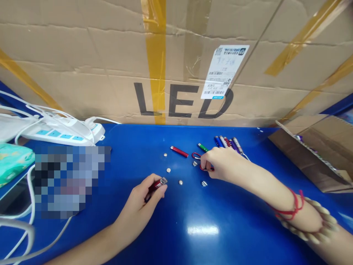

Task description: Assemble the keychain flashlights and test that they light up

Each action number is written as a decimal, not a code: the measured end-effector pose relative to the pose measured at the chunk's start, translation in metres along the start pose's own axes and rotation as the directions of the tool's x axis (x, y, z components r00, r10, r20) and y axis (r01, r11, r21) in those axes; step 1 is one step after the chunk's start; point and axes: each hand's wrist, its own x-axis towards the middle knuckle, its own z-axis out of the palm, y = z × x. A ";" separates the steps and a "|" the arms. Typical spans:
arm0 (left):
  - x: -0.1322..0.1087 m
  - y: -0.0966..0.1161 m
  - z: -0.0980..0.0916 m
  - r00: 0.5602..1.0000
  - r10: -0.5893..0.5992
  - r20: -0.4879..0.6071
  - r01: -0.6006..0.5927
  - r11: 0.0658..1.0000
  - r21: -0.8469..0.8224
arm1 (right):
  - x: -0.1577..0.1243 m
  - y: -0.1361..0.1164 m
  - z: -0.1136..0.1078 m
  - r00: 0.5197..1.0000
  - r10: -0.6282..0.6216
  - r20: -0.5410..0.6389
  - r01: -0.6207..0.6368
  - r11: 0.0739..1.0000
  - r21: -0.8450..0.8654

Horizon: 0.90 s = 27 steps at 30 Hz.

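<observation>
My left hand [140, 198] is closed around a small red metal penlight [158, 183], its silver end sticking out between thumb and forefinger. My right hand [222, 162] reaches across the table and pinches a red carabiner clip [205, 169], partly hidden by the fingers. A second red clip [195, 155] lies just beyond these fingertips. Between the hands are three button cells [168, 170] and two small silver metal pieces [204, 183]. Farther back lie a red tube [179, 151] with a silver tip and a green tube [202, 147].
Several coloured penlights [221, 141] lie in a row behind my right hand. An open cardboard box [303, 158] stands at the right. On the left are a white power strip [66, 130], cables and a green packet [15, 162]. A large carton [110, 73] walls off the blue table's [209, 209] back.
</observation>
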 end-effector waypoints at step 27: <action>-0.007 -0.008 0.000 0.973 0.202 0.111 -0.181 0.968 -0.175 | -0.018 -0.067 0.024 0.742 -0.516 -0.428 0.567 0.823 -0.009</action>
